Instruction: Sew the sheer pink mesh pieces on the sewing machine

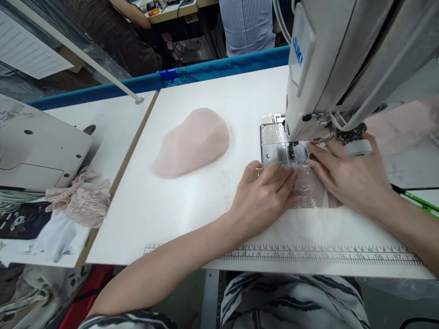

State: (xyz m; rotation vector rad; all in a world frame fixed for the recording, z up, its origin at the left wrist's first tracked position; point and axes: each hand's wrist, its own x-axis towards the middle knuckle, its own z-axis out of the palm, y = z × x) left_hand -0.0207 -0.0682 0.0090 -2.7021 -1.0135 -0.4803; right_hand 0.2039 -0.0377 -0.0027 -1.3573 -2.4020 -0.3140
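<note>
A white JUKI sewing machine (343, 59) stands on the white table (192, 214). Its needle and presser foot (292, 151) sit over the metal plate (272, 146). A thin sheer piece of fabric (310, 189) lies under the foot. My left hand (265, 194) rests flat on the fabric just left of the needle, fingers together and stretched forward. My right hand (350, 176) lies flat on the fabric to the right of the needle, fingers pointing left toward the foot. Both hands press the fabric down.
A pale pink pile of fabric (194, 142) lies left of the machine. Pink lace trim (82, 198) and another machine (37, 151) sit on the neighbouring table at left. A ruler strip (308, 253) runs along the front edge. Other people are at the back.
</note>
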